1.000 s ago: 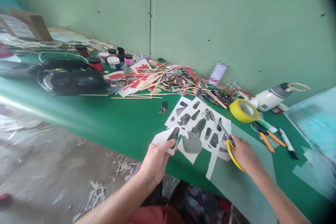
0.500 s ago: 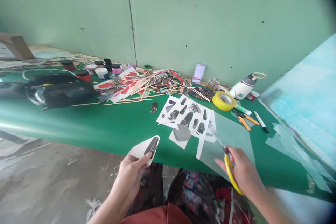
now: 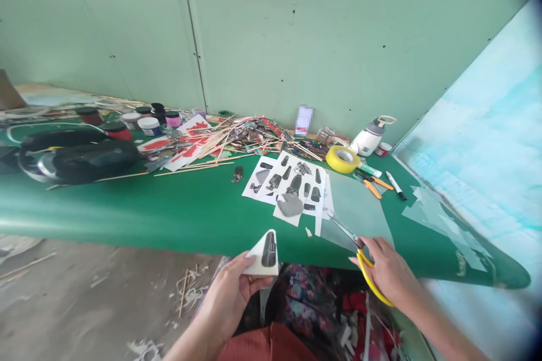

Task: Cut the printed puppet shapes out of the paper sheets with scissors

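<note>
A white paper piece printed with a dark tapered shape is pinched between the thumb and fingers of my left hand, at the front edge of the green table. My right hand grips yellow-handled scissors; their blades point up and left, slightly parted, over a translucent sheet. Between my hands and the wall lie printed sheets with several dark shapes, overlapping one another. A small paper scrap rests just in front of them. One dark cut-out lies to their left.
Yellow tape, a white bottle, orange-handled tools and a marker sit at the right. Behind are thin sticks and scraps. Paint jars and a black bag-like object are at the left.
My left hand has turned the paper piece more upright and shifted right. A small scrap now lies before the printed sheets. The scissors stay in my right hand; the whole view has shifted.
</note>
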{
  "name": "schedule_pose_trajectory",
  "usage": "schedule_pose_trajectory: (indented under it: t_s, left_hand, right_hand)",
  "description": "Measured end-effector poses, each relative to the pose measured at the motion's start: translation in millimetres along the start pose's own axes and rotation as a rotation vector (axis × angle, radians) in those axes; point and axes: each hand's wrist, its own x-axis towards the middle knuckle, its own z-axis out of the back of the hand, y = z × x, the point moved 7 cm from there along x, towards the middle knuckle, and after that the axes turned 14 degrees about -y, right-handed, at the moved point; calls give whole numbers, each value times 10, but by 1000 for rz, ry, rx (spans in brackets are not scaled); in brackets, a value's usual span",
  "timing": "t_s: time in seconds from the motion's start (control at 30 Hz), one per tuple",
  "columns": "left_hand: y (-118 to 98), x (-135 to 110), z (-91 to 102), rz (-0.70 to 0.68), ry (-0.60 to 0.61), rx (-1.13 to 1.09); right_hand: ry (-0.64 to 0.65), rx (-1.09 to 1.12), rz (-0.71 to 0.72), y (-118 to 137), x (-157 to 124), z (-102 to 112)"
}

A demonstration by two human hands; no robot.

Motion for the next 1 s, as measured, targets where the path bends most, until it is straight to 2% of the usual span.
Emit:
schedule_pose_trajectory:
  t_s: [0.07, 0.13, 0.23, 0.27, 0.33, 0.4, 0.5, 0.6, 0.8, 1.0]
  left_hand:
    - [60, -26, -26, 35, 56, 7]
    - [67, -41, -64, 51, 98, 12]
    - [-17, -44, -143, 36, 109, 12]
    - [-61, -43, -173, 25, 102, 11]
    - [-152, -49, -235, 5, 93, 16]
    - [-224, -70, -303, 1, 126, 40]
    - [-278, -102, -339, 10, 180, 68]
    - [-261, -103, -285, 1, 198, 82]
    - [-168, -26, -154, -72, 149, 92]
    - [-161, -22, -305, -90, 174, 139]
  right_hand:
    - [-56, 55, -108, 212, -114, 82]
    - [-76, 239, -329, 473, -228, 97]
    - [96, 678, -706, 995, -340, -156]
    - [151, 824, -769, 1197, -328, -246]
    - [173, 976, -831, 1485, -250, -348]
    - [181, 1115, -881, 1636, -171, -409]
    - [163, 1237, -947, 1629, -100, -425]
    - [163, 1233, -956, 1546, -84, -421]
    - [259, 1259, -946, 1643, -204, -460]
    - [232, 1251, -953, 1564, -251, -403]
